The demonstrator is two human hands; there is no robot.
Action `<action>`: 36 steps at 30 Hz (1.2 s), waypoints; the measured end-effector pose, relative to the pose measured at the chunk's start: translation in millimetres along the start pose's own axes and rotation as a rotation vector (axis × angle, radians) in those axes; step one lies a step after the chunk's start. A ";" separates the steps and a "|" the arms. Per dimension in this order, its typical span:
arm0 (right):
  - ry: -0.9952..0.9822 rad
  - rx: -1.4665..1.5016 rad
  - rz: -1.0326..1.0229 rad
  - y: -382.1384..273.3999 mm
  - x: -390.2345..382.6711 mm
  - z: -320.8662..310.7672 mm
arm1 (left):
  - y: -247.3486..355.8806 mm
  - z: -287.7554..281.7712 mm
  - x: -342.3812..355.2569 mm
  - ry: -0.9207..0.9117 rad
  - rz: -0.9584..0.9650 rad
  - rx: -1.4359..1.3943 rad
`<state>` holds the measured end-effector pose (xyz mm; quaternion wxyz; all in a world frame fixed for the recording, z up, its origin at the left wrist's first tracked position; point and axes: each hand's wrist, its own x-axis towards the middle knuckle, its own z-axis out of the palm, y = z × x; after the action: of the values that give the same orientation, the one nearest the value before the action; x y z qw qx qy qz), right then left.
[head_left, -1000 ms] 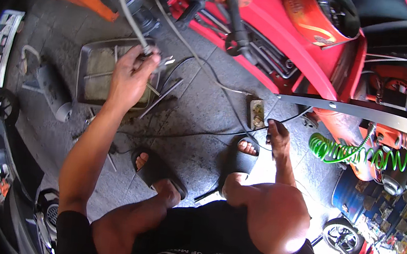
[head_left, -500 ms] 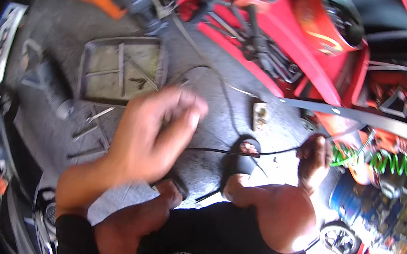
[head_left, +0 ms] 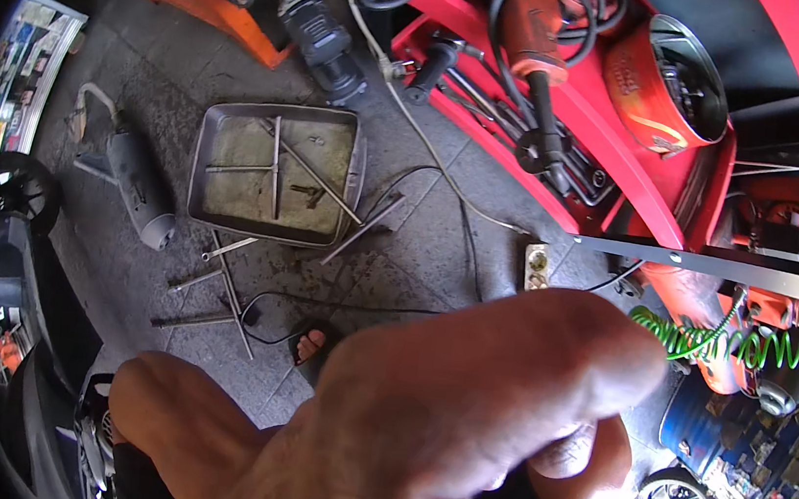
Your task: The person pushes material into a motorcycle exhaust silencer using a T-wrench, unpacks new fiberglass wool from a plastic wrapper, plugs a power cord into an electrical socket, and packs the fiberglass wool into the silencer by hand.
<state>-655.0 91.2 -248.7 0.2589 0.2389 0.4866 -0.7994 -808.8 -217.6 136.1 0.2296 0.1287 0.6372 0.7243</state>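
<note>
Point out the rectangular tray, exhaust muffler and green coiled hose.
Rectangular tray [head_left: 238, 197]: head view, bare bottom.
Exhaust muffler [head_left: 139, 180]: head view, middle of canister.
Green coiled hose [head_left: 652, 331]: head view, tightly bunched coils.

A round, open-topped, orange-red can [head_left: 641, 102] is displaying faded lettering, indistinct in this view, beside a curved yellow graphic on its outer wall. A rounded blue drum [head_left: 693, 423] is bearing a small whitish marking, too small for reading.
</note>
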 end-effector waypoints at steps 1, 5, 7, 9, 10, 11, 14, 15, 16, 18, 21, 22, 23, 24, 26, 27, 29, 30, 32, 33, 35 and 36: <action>0.159 -0.103 0.139 0.5 13.0 53.5 | 0.4 -9.9 -5.1 0.009 -0.035 0.040; 0.226 -0.109 0.309 -68.8 -7.6 92.1 | -1.4 -5.8 1.8 -0.091 -0.056 0.027; 0.104 -0.249 0.296 -94.6 -27.9 106.4 | -21.6 -0.8 6.0 -0.094 0.276 0.234; 0.039 -0.412 0.249 -128.1 -49.7 101.0 | -82.1 6.2 21.9 -0.214 0.313 0.507; 0.030 -0.500 0.215 -144.1 -61.0 92.0 | -116.9 12.8 33.5 -0.291 0.310 0.732; -0.085 -0.534 0.172 -135.4 -43.7 89.7 | -155.8 12.1 30.4 -0.330 0.229 0.813; -0.164 -0.525 0.120 -163.9 -52.0 117.5 | -237.1 17.2 29.1 -0.418 0.211 1.032; -0.153 -0.458 0.141 -173.3 -59.9 121.9 | -252.7 21.6 31.4 -0.462 0.143 1.048; -0.100 -0.443 0.109 -184.8 -69.1 124.1 | -261.8 23.8 32.0 -0.455 0.073 0.953; -0.055 -0.331 -0.010 -195.4 -91.7 118.5 | -261.8 22.5 30.1 -0.433 0.061 0.907; 0.139 -0.510 -0.294 -199.9 -136.9 99.2 | -246.4 15.7 15.0 -0.354 0.222 0.983; 0.223 -0.407 -0.356 -200.2 -152.3 101.7 | -241.4 15.1 14.4 -0.373 0.245 0.988; 0.290 -0.302 -0.502 -184.7 -157.5 88.3 | -236.6 14.5 13.9 -0.418 0.271 0.939; 0.305 -0.259 -0.595 -185.7 -167.3 83.8 | -231.0 15.3 11.9 -0.457 0.286 0.891; 0.359 -0.176 -0.760 -189.4 -183.4 84.2 | -217.6 16.9 13.1 -0.471 0.336 0.902; 0.398 -0.147 -0.839 -195.4 -191.3 88.0 | -212.7 17.4 13.3 -0.471 0.377 0.909; 0.405 -0.118 -0.986 -212.6 -206.6 93.0 | -216.9 11.6 14.1 -0.485 0.368 0.973; 0.422 -0.086 -1.089 -221.1 -212.8 89.7 | -223.9 8.5 15.6 -0.499 0.353 1.023; 0.391 0.016 -1.262 -239.5 -221.8 81.3 | -231.4 -2.8 15.4 -0.525 0.317 1.008; 0.342 0.083 -1.333 -251.9 -224.3 76.2 | -230.9 -9.3 16.6 -0.542 0.275 0.991; 0.207 0.241 -1.397 -280.5 -248.7 79.5 | -215.4 -21.8 14.2 -0.464 0.367 0.938; 0.183 0.200 -1.413 -295.5 -255.7 83.4 | -213.5 -24.6 17.2 -0.419 0.426 0.850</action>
<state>-664.7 178.3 141.2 -0.3852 -0.0442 0.4690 -0.7935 -799.4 -212.7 -79.2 0.1272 0.4799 0.7751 0.3909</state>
